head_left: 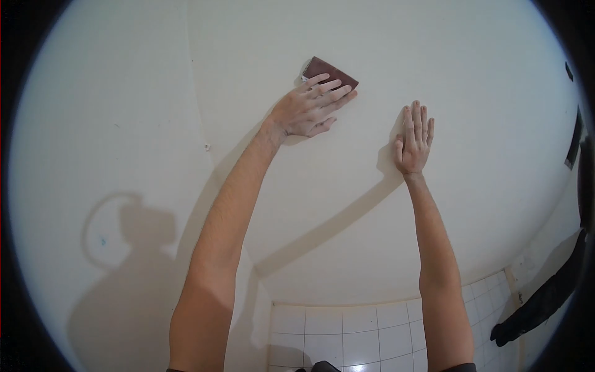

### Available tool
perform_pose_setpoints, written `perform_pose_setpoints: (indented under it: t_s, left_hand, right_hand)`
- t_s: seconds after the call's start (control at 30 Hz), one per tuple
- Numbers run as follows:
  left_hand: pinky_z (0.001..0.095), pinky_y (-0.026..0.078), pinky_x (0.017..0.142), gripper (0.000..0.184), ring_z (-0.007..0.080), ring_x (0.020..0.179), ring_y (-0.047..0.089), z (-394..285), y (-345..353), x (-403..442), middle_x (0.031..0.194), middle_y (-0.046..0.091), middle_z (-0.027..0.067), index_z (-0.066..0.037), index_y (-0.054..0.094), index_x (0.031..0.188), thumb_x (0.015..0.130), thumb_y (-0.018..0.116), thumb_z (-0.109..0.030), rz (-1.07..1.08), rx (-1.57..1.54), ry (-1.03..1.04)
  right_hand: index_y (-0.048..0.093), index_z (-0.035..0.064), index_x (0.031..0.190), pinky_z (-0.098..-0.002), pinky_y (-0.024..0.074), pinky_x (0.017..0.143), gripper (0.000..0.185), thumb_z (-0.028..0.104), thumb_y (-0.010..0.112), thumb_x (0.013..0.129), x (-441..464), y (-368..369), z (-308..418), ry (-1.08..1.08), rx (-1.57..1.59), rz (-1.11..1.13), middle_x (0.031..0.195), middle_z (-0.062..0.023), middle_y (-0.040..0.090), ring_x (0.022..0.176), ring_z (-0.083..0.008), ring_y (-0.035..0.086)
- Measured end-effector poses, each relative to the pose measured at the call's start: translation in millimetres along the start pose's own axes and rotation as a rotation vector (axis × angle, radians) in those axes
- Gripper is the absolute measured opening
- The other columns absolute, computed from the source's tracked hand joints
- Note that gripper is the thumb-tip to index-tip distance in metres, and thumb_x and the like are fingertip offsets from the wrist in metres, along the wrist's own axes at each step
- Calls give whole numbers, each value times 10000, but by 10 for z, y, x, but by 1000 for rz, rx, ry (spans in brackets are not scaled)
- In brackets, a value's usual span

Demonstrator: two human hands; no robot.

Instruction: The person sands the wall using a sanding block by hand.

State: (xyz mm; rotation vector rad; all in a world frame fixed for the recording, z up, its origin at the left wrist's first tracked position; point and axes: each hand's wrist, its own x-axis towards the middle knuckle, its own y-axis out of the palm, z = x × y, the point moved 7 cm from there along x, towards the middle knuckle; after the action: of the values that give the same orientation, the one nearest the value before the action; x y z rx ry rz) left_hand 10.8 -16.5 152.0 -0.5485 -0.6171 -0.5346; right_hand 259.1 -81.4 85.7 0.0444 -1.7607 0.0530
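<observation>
Evidently, right of centre, our right hand (414, 149) lies open against the wall (347, 204), while our left hand (305, 111) spreads open over the maroon pad (333, 72) at upper centre, which might slip, being pinned by fingers alone.

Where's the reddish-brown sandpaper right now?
In the head view, the reddish-brown sandpaper is at upper center, against the white wall under the left hand's fingers, up and to the left of the right hand.

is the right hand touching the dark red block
No, the right hand is against the wall, well apart from the dark red block under the left hand.
</observation>
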Motion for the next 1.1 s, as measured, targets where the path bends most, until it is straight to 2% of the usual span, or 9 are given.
perform_pose_setpoints:
  t_s: [0.13,0.33,0.43,0.57,0.63,0.7,0.8,0.93,1.1]
  left_hand:
    - [471,341,1252,724,309,1455,423,77,13,-76,1625,395,89,-180,452,1575,895,690,-255,-15,-63,-293]
    - [531,274,1257,802,386,1567,254,-228,113,-355,1697,265,199,-181,406,1605,866,703,-272,16,-58,-374]
    - [564,271,1246,805,405,1558,268,-667,398,-788,1691,275,207,-193,414,1601,854,703,-275,62,-111,-367]
    - [608,292,1218,730,384,1541,309,-1347,671,-1430,1659,337,207,-181,458,1569,870,661,-227,-51,-103,-341]
    - [604,303,1211,675,379,1535,322,-1609,843,-1738,1639,375,209,-185,508,1541,882,643,-238,53,-86,-432]
    - [562,338,1205,590,303,1508,384,-1881,891,-1937,1620,431,129,-210,554,1514,926,600,-253,104,-90,-470]
    - [558,343,1203,604,278,1503,393,-2177,1025,-2271,1622,439,88,-220,542,1528,929,595,-277,162,-137,-382]
    - [600,287,1215,587,325,1495,404,-2112,1097,-2231,1607,456,127,-196,576,1497,923,617,-312,237,-89,-344]
    - [621,238,1223,633,390,1506,367,-1380,718,-1359,1616,410,213,-171,536,1525,919,649,-315,184,-43,-581]
  right_hand:
    - [461,105,1567,-537,185,1287,718,184,420,855,13,4,-9,5,0,-5,1652,-118,409,1539,-315,361]
    - [460,131,1571,-526,188,1289,708,201,411,868,17,-6,-21,25,-5,3,1654,-90,411,1533,-296,374]
    - [461,138,1570,-526,188,1290,707,206,413,869,17,-28,-14,37,8,5,1654,-87,410,1530,-291,379]
    - [464,139,1569,-524,190,1291,710,209,420,864,16,-33,-21,37,3,18,1650,-88,416,1528,-290,383]
    - [472,136,1564,-521,191,1291,707,209,423,861,12,-41,-27,45,13,26,1647,-87,422,1526,-288,387]
    - [478,135,1559,-518,191,1291,707,208,427,858,19,-42,-34,46,14,26,1645,-86,426,1526,-285,387]
    - [472,126,1563,-512,179,1294,721,181,438,845,21,-23,-35,39,20,23,1650,-92,416,1537,-284,367]
    - [451,113,1576,-506,156,1300,742,138,445,834,3,-18,-38,30,40,16,1664,-103,393,1555,-285,334]
    - [490,136,1553,-519,198,1288,699,212,419,862,11,-12,-45,47,14,15,1637,-92,437,1524,-285,392]
